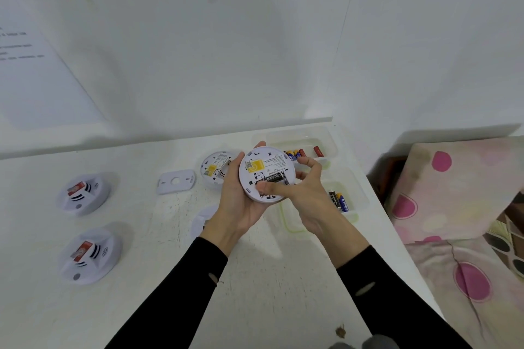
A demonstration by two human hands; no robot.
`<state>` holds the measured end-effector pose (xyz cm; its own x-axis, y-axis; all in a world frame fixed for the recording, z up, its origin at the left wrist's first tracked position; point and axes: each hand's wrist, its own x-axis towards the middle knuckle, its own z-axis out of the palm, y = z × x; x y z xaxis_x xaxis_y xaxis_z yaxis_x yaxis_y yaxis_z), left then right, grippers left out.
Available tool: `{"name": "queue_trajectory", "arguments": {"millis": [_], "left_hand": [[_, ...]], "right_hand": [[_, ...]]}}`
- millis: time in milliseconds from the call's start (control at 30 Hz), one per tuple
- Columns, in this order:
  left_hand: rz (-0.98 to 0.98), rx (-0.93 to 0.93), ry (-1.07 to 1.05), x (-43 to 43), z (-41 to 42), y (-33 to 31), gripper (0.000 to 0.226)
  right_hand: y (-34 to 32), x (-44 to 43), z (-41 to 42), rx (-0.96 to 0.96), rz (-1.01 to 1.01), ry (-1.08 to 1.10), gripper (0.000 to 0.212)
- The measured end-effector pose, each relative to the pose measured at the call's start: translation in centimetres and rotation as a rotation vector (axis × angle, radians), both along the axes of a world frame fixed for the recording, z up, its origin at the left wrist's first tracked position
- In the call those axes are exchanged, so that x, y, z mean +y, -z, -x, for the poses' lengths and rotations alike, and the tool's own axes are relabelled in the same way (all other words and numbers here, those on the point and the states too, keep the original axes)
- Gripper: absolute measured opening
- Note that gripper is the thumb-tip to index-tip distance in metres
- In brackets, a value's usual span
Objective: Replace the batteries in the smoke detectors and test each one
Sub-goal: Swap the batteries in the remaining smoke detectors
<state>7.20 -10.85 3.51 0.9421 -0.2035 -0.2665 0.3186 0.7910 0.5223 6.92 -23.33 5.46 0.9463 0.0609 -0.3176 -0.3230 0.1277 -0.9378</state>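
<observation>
- Left hand (241, 201) cups the smoke detector (265, 167) from below and behind, fingers wrapped round its left rim. It is lifted off the surface (141, 278) with its back tilted up to the camera, probably so the compartment can be seen.
- Right hand (307, 193) clamps the same detector. The thumb presses down on the battery (273, 178) in the compartment while the fingers hook over the right rim as a brace. Looks like seating or prying the cell; cannot tell which.
- Battery lies black and lengthwise in the slot. Polarity marks and contacts are too small to read, and the thumb covers the slot's left end.
- Yellow sticker and print on the detector back are unreadable.
- Open detector (215, 168) lies back-up on the surface just left of the held one, partly behind the left fingers. Cannot tell if it has a battery.
- Mounting plate (175, 181) lies flat beside it, set off on its own.
- White round piece (202, 219) under the left wrist is mostly hidden. Cover or another unit, unclear.
- Near container (289, 228) is half behind the right hand and holds a few batteries (338, 198).
- Far container (331, 140) holds more cells (295, 153), within reach of the right hand. Old versus new stock cannot be told.
- Two detectors (83, 193) sit face-up well to the left, each with a red tag. Likely done or waiting.
- Bed (453, 193) sits right of the surface, cut off by the frame edge.
</observation>
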Motion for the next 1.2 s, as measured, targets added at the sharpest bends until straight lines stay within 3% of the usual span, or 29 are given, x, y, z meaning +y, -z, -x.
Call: {"name": "queue_trajectory", "arguments": {"millis": [133, 200, 233, 300, 400, 500, 567, 667, 733, 900, 967, 1200], "left_hand": [[0.003, -0.037, 0.036, 0.3, 0.0, 0.0, 0.046], [0.016, -0.064, 0.044, 0.5, 0.0, -0.2, 0.043], [0.029, -0.075, 0.042, 0.7, 0.0, -0.2, 0.042], [0.047, -0.079, 0.025, 1.0, 0.0, 0.0, 0.042], [0.062, -0.07, -0.006, 1.2, 0.0, 0.4, 0.042], [0.068, -0.069, -0.015, 1.1, 0.1, 0.5, 0.042], [0.072, -0.065, -0.013, 1.1, 0.1, 0.5, 0.042], [0.079, -0.062, -0.013, 1.3, 0.2, 0.6, 0.043], [0.078, -0.059, -0.02, 1.5, 0.2, 0.6, 0.042], [0.078, -0.047, -0.035, 1.6, 0.1, 0.7, 0.042], [0.072, -0.039, -0.051, 1.4, -0.1, 0.7, 0.042], [0.042, -0.018, -0.06, 0.9, -0.1, 0.1, 0.044]], "right_hand": [[-0.8, -0.7, 0.0, -0.051, 0.068, -0.135, 0.094], [-1.5, -2.4, -0.9, -0.077, 0.137, -0.172, 0.072], [-1.5, -3.6, -1.6, -0.105, 0.231, -0.166, 0.053], [-0.6, -6.2, -3.3, -0.197, 0.627, -0.172, 0.027], [1.9, -8.5, -5.0, -0.126, 1.172, -0.401, 0.021], [3.5, -8.6, -5.2, -0.018, 1.334, -0.546, 0.038], [3.8, -8.4, -5.3, -0.048, 1.373, -0.519, 0.034], [4.0, -8.4, -5.1, -0.111, 1.329, -0.478, 0.013], [3.5, -8.7, -4.6, -0.14, 1.193, -0.397, 0.015], [-0.1, -6.6, -1.8, -0.41, 0.503, 0.062, 0.011], [-1.4, -4.9, -0.4, -0.464, 0.283, 0.153, 0.011], [-0.6, -1.5, 1.6, -0.549, 0.338, 0.081, 0.012]]}}
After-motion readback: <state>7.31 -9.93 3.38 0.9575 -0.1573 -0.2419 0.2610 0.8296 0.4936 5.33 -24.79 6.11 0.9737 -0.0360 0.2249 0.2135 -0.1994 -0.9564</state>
